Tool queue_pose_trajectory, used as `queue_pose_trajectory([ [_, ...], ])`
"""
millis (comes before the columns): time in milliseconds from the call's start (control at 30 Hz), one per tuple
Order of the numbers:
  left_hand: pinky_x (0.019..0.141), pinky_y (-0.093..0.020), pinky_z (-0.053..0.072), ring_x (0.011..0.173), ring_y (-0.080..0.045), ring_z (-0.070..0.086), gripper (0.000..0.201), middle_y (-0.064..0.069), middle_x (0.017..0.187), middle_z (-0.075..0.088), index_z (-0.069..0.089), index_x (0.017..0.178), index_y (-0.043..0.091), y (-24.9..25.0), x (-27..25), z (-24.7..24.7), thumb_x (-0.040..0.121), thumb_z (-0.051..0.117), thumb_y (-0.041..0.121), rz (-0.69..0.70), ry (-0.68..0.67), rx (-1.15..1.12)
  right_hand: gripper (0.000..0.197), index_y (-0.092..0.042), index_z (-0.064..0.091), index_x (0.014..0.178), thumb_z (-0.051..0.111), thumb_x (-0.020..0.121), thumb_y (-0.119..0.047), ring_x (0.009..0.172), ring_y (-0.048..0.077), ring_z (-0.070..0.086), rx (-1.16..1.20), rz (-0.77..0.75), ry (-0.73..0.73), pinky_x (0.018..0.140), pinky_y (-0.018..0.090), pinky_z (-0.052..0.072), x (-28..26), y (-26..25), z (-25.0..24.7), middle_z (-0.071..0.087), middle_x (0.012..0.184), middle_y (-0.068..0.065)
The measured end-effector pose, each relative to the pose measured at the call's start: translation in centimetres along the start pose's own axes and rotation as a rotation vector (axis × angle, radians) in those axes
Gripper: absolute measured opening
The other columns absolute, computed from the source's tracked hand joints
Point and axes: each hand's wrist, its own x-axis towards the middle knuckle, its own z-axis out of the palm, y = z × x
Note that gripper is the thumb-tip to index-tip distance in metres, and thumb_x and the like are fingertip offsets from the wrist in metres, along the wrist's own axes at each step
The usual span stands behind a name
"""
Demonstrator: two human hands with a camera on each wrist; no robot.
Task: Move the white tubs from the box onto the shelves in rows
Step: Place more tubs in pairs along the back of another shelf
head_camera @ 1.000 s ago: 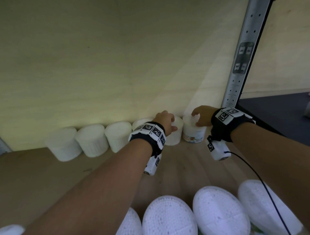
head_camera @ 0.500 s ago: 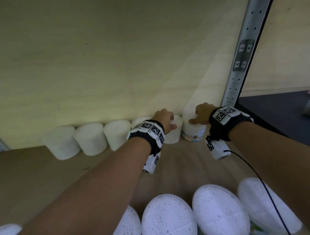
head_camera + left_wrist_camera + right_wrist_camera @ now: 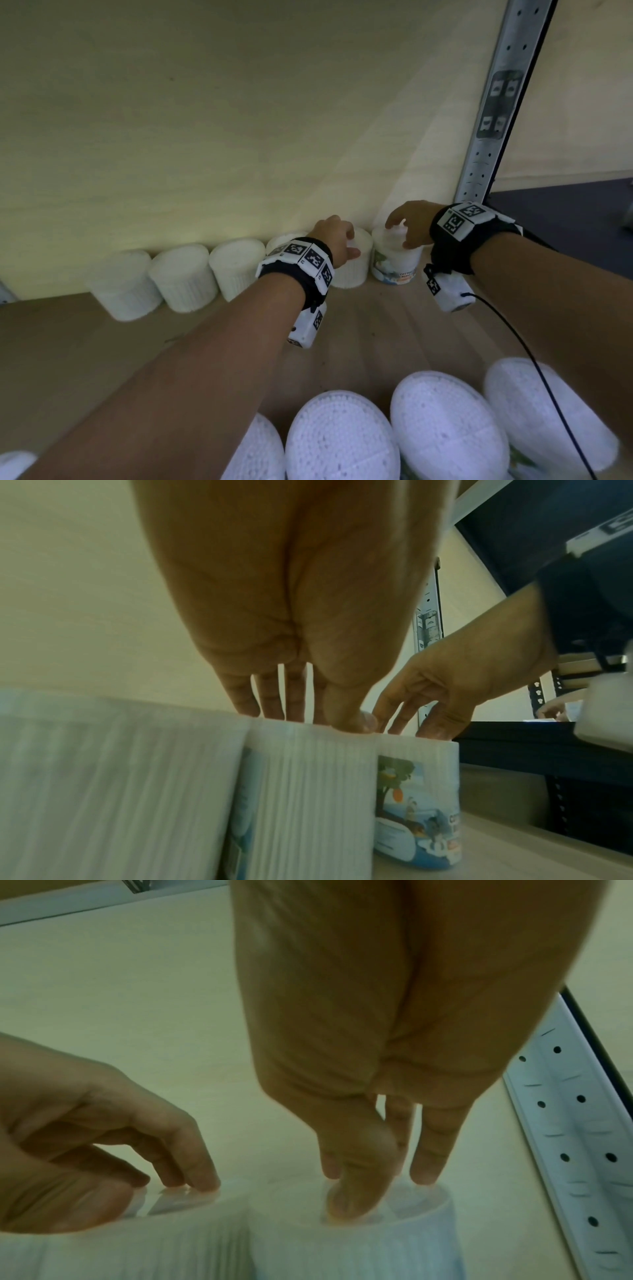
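A row of white ribbed tubs stands along the back wall of the wooden shelf point(image 3: 68, 342). My left hand point(image 3: 337, 236) sits on the fifth tub point(image 3: 352, 270), fingers curled over its lid and thumb against the front rim, as the left wrist view point(image 3: 308, 718) confirms. My right hand point(image 3: 407, 222) hovers over the rightmost tub point(image 3: 397, 263), which has a picture label point(image 3: 418, 804). Only its fingertips and thumb tip touch the lid point(image 3: 369, 1185). The two tubs stand side by side and touch point(image 3: 154, 1245).
Three more tubs point(image 3: 183, 277) continue the back row to the left. Several tubs with dotted white lids point(image 3: 342, 438) stand at the shelf's front edge under my forearms. A perforated metal upright point(image 3: 489, 102) bounds the shelf on the right, with dark floor beyond.
My right hand has loosened from a grasp over the labelled tub's top to fingertips on its lid. The left hand has stayed on its tub.
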Motion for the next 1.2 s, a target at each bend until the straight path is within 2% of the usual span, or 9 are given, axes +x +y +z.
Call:
queue_pose_trajectory([
  [367, 0.1, -0.034, 0.039, 0.124, -0.029, 0.047, 0.044, -0.011, 0.135, 0.045, 0.052, 0.13, 0.011, 0.2, -0.1, -0.2, 0.091, 0.06, 0.029, -0.001, -0.022, 0.0, 0.059, -0.017, 0.047, 0.141, 0.066, 0.086, -0.011, 0.131, 0.026, 0.046, -0.007, -0.029, -0.016, 0.108, 0.035, 0.039, 0.2, 0.1, -0.2, 0.044, 0.145, 0.008],
  [533, 0.098, -0.03, 0.04, 0.126, -0.026, 0.048, 0.04, -0.009, 0.14, 0.046, 0.054, 0.13, 0.015, 0.1, -0.3, -1.2, 0.091, 0.058, 0.01, 0.053, -0.088, 0.016, 0.058, -0.015, 0.047, 0.141, 0.065, 0.086, -0.008, 0.131, 0.027, 0.046, -0.031, -0.023, -0.013, 0.108, 0.036, 0.04, 0.6, -0.1, 0.1, 0.044, 0.145, 0.009],
  [700, 0.097, -0.035, 0.046, 0.126, -0.028, 0.047, 0.058, -0.007, 0.145, 0.039, 0.055, 0.127, 0.025, 0.1, -0.2, -2.1, 0.083, 0.044, -0.011, 0.084, -0.138, -0.058, 0.057, -0.013, 0.048, 0.139, 0.064, 0.085, -0.005, 0.132, 0.029, 0.045, -0.015, -0.02, -0.008, 0.109, 0.037, 0.039, 0.7, -0.2, 0.3, 0.043, 0.146, 0.009],
  [767, 0.1, -0.039, 0.045, 0.125, -0.03, 0.046, 0.05, -0.01, 0.142, 0.038, 0.052, 0.129, 0.019, 0.2, 0.0, -2.1, 0.086, 0.048, -0.004, 0.042, -0.051, -0.099, 0.056, -0.011, 0.048, 0.139, 0.064, 0.085, -0.005, 0.132, 0.029, 0.045, -0.015, -0.022, 0.005, 0.108, 0.035, 0.039, 0.7, -0.1, 0.3, 0.043, 0.145, 0.01],
  [833, 0.103, -0.041, 0.042, 0.128, -0.031, 0.041, 0.04, -0.012, 0.139, 0.038, 0.049, 0.13, 0.015, 0.5, 0.3, -1.5, 0.091, 0.055, 0.018, -0.029, 0.036, -0.064, 0.055, -0.01, 0.048, 0.139, 0.064, 0.086, -0.005, 0.132, 0.029, 0.045, -0.019, -0.02, 0.022, 0.106, 0.033, 0.038, 0.8, -0.1, 0.4, 0.043, 0.145, 0.01],
  [900, 0.104, -0.043, 0.039, 0.129, -0.032, 0.036, 0.05, -0.014, 0.138, 0.037, 0.047, 0.131, 0.01, 0.9, 0.5, -0.7, 0.091, 0.055, 0.038, -0.099, 0.051, -0.003, 0.055, -0.01, 0.048, 0.138, 0.064, 0.086, -0.006, 0.131, 0.029, 0.045, -0.023, -0.026, 0.036, 0.105, 0.033, 0.039, 0.9, -0.1, 0.4, 0.044, 0.145, 0.011],
  [967, 0.104, -0.044, 0.039, 0.128, -0.033, 0.036, 0.056, -0.015, 0.137, 0.039, 0.047, 0.129, 0.007, 1.1, 0.5, 0.1, 0.09, 0.054, 0.047, -0.139, 0.052, 0.062, 0.054, -0.01, 0.05, 0.137, 0.065, 0.085, -0.005, 0.13, 0.029, 0.046, -0.014, -0.028, 0.037, 0.104, 0.034, 0.039, 1.0, -0.1, 0.5, 0.045, 0.143, 0.011],
  [1100, 0.102, -0.044, 0.039, 0.126, -0.033, 0.039, 0.056, -0.015, 0.135, 0.042, 0.051, 0.128, 0.006, 1.4, 0.6, 0.7, 0.09, 0.055, 0.047, -0.15, 0.05, 0.125, 0.054, -0.009, 0.05, 0.136, 0.066, 0.084, -0.005, 0.13, 0.03, 0.046, -0.004, -0.03, 0.026, 0.105, 0.036, 0.04, 0.9, -0.1, 0.4, 0.045, 0.143, 0.012],
  [1200, 0.104, -0.044, 0.042, 0.126, -0.033, 0.044, 0.05, -0.014, 0.137, 0.045, 0.05, 0.132, 0.007, 1.4, 0.7, 0.0, 0.092, 0.056, 0.035, -0.11, -0.02, 0.111, 0.054, -0.01, 0.05, 0.136, 0.065, 0.084, -0.005, 0.129, 0.03, 0.047, 0.001, -0.032, 0.03, 0.105, 0.036, 0.04, 0.8, 0.0, 0.4, 0.044, 0.143, 0.012],
])
